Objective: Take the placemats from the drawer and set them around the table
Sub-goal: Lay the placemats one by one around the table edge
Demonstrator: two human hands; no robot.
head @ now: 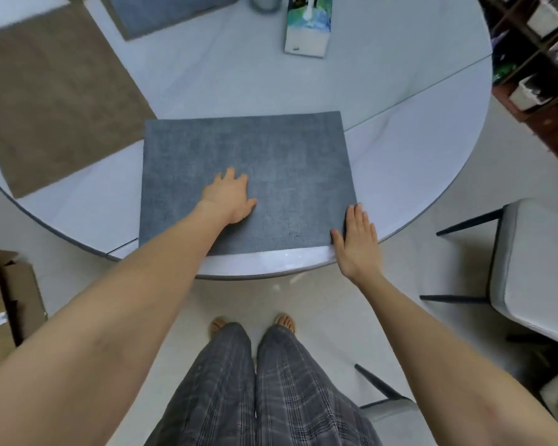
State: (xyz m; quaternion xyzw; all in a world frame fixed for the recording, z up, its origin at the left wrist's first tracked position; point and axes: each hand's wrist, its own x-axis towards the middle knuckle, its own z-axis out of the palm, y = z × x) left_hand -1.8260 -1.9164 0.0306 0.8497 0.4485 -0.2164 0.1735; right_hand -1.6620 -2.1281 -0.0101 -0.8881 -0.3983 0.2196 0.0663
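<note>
Near the white round tabletop's (400, 175) front edge lies a grey rectangular fabric placemat (281, 156), long axis left-right. Left hand (231, 197) presses flat, fingers spread, on it; right hand (356, 243), fingers together, touches its near-right corner. Far-left brown placemat (52, 98) and far grey placemat (165, 11) are cut off.

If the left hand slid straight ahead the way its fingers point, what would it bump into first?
Probably nothing soon. The left hand lies flat on the near grey placemat, fingers aimed up and slightly right. Past the mat's far edge is bare table, then perhaps the carton, though depth is unclear.
</note>
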